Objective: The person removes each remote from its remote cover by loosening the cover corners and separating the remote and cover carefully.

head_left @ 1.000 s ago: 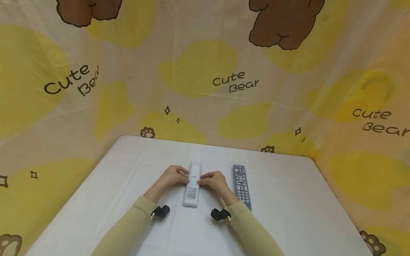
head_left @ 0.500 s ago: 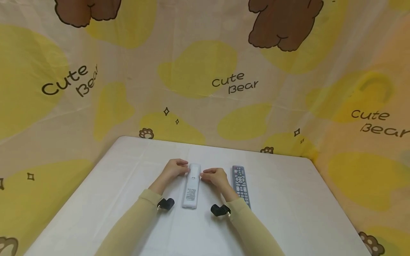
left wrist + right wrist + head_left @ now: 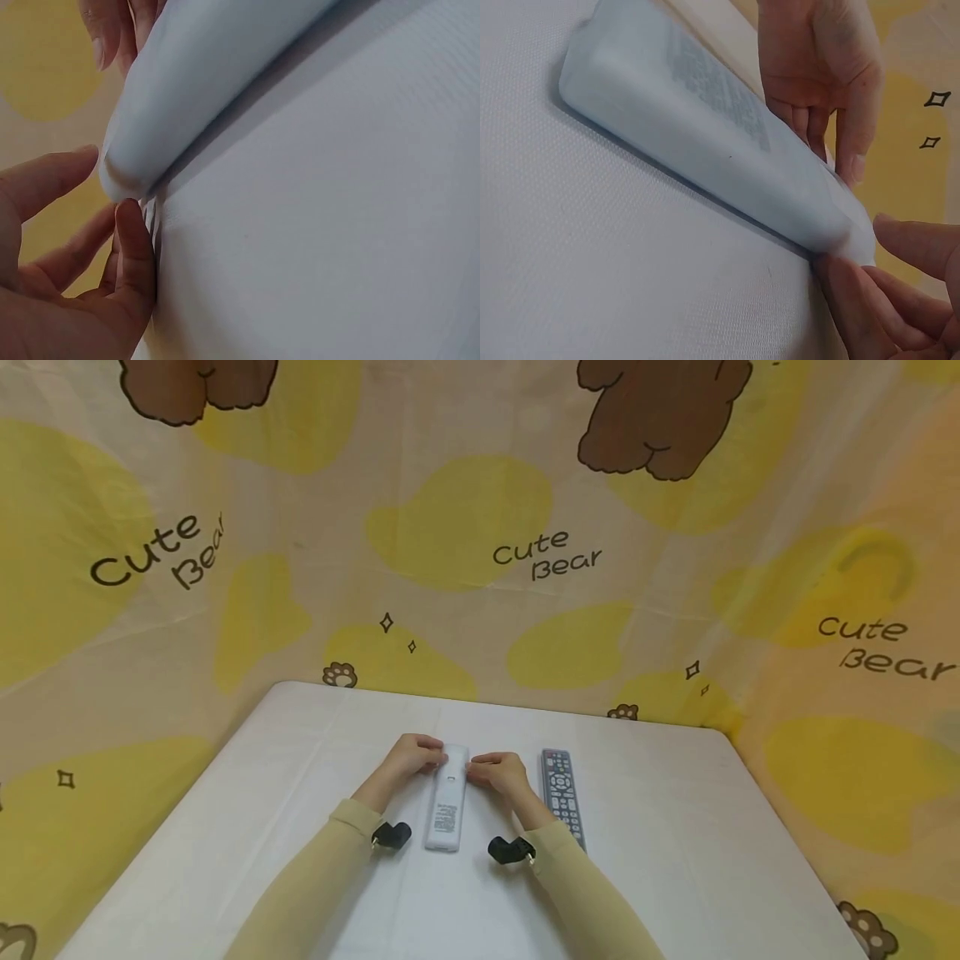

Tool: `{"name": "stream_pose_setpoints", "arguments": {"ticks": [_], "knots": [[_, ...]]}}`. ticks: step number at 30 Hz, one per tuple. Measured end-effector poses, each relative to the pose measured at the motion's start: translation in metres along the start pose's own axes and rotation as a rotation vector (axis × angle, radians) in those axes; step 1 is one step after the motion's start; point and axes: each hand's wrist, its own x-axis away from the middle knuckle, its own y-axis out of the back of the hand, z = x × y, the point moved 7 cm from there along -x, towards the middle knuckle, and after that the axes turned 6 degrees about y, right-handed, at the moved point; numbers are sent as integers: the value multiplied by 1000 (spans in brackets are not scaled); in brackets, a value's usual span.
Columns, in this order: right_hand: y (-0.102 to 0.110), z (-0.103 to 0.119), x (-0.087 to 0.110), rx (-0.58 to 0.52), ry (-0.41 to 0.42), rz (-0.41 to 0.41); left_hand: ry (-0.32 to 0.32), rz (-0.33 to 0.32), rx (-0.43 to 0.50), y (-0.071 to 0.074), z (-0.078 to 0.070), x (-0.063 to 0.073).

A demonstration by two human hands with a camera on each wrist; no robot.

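"Where did we have the white remote point(image 3: 448, 795)?"
"Between our left hand point(image 3: 408, 757) and right hand point(image 3: 506, 773), neither nearer; its length ran back toward us."
"Was our grip firm?"
"No, our fingers were loosely parted, touching its edges."

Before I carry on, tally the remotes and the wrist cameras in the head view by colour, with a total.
White remote: 1
Grey remote: 1
Black wrist cameras: 2
Total: 4
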Motion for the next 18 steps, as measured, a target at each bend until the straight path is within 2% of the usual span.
{"name": "stream_pose_setpoints", "arguments": {"ticks": [5, 11, 13, 18], "knots": [[-1, 4, 2, -38, 16, -9, -29, 24, 31, 0, -3, 3], [2, 9, 3, -18, 46, -16, -90, 69, 102, -1, -10, 6], [3, 11, 4, -10, 60, -10, -87, 70, 119, -2, -11, 6], [6, 18, 7, -11, 84, -2, -112, 62, 87, 1, -18, 10]]}}
